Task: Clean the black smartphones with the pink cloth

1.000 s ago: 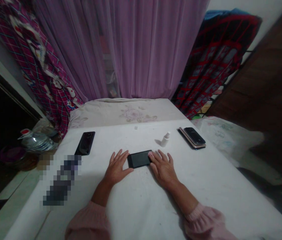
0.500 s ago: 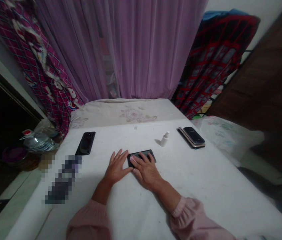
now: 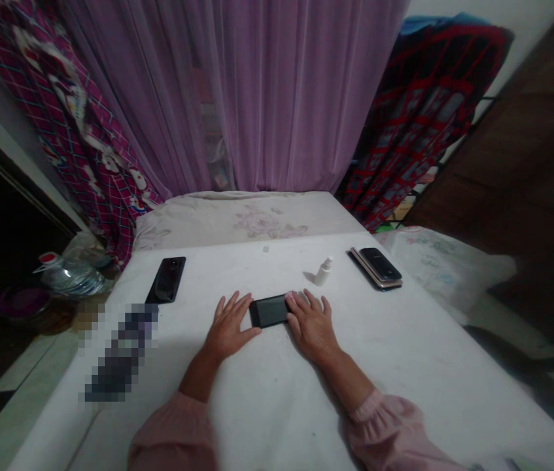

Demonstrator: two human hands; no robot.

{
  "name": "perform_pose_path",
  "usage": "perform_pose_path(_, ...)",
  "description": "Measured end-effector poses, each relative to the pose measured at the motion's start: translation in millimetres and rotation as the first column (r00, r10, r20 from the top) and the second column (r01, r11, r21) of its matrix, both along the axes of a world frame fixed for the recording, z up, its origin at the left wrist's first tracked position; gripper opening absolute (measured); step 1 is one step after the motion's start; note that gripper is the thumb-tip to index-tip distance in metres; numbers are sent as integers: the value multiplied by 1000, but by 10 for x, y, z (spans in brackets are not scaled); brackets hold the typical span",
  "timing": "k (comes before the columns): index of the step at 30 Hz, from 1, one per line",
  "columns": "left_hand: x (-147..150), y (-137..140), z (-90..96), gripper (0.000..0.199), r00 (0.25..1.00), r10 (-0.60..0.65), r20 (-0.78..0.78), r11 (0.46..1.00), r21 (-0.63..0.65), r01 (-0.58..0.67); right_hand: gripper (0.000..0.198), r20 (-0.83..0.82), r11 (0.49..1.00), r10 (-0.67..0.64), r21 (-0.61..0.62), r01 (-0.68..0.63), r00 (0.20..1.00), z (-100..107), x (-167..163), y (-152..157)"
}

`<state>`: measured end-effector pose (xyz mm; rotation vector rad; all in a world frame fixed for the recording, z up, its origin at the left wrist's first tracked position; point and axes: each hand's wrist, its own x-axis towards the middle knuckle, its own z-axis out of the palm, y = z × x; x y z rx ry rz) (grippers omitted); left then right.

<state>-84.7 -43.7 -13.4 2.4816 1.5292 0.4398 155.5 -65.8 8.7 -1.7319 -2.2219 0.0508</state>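
Note:
A black smartphone (image 3: pixel 271 311) lies flat with its dark screen up on the white-covered table, in front of me. My left hand (image 3: pixel 230 327) rests at its left end, fingers spread; thumb and index finger brace the two corners there. At the right end, my right hand (image 3: pixel 313 327) presses a small pink-and-white cloth (image 3: pixel 290 298) against the phone with its fingertips. Most of that cloth is hidden under the fingers, and its exact kind is hard to make out. Beyond the right hand stands a small white spray bottle (image 3: pixel 324 271), upright.
Another black phone (image 3: pixel 166 280) lies at the table's left side, beside a pixelated patch. Several stacked phones (image 3: pixel 377 268) sit at the right. Purple curtains (image 3: pixel 281 98) hang behind the table (image 3: pixel 379 366). A large plastic water bottle (image 3: pixel 68 275) stands off to the left.
My right hand has slid rightward across the phone with the cloth, from its left part to its right end, uncovering the screen. My left hand keeps its place.

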Motion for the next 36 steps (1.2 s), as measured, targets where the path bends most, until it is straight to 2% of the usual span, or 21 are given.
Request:
perform_pose_path(2,3,-2,9,68,1000,3,-6,1000,-2,-3,44,-2,1000,20,-20,-20,1000,29,-128,56)
perform_pose_path(7,5,-5,33,68,1000,5,-21,1000,-9,-5,46,-47,978,207,-33,-208,977,78,-390,42)
perform_pose_path(12,7,-8,26,67,1000,5,-22,1000,-3,-5,46,-55,951,303,-39,-305,951,70,-347,-99)
perform_pose_path(17,-3,-2,-21,67,1000,-6,11,1000,30,5,43,-36,965,259,-24,-260,965,77,-257,-73)
perform_pose_path(24,2,-4,3,70,1000,4,-9,1000,5,-4,45,-68,975,215,-37,-218,974,112,-513,116)
perform_pose_path(30,1,-9,-2,66,1000,2,13,1000,15,-2,43,-72,959,282,5,-282,957,91,-430,-61)
perform_pose_path(36,-12,-3,-35,67,1000,-15,19,1000,24,14,42,-57,945,326,-9,-327,944,83,-308,-168)
